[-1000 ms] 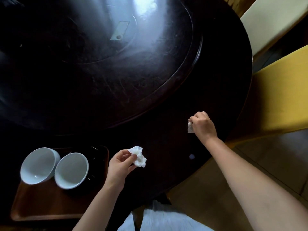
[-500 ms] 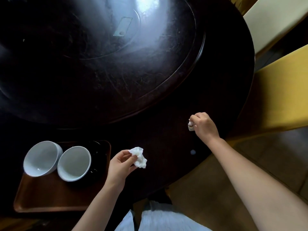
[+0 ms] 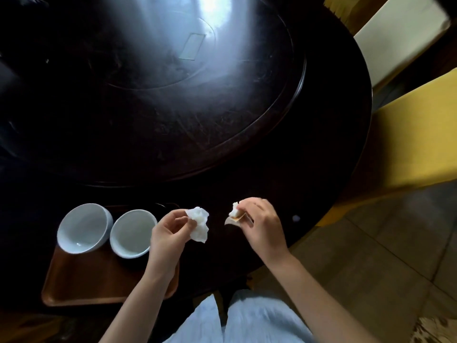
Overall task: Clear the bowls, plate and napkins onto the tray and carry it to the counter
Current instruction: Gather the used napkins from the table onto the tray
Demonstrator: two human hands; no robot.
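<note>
So a crumpled white napkin (image 3: 199, 224) is being pinched between the thumb and fingertips of the left hand (image 3: 168, 233), which is curled closed around it and is being held just above the right end of the brown tray (image 3: 81, 285). A second, smaller wad of napkin (image 3: 234, 211) is being gripped in the right hand (image 3: 259, 224), fingers folded shut over it, with a thin tan-edged scrap (image 3: 233, 220) being held under it too, though what that scrap is can't really be made out. The two hands are being kept near each other over the near edge of the dark round table (image 3: 321, 144), not touching. Two white bowls (image 3: 85, 227) (image 3: 132, 232) are being carried upright on the far end of the tray, side by side and touching or nearly so, both looking empty. Something dark is being hidden behind the right bowl on the tray, too murky to tell. A yellow chair (image 3: 415, 134) is being left pushed up at the right of the table.
</note>
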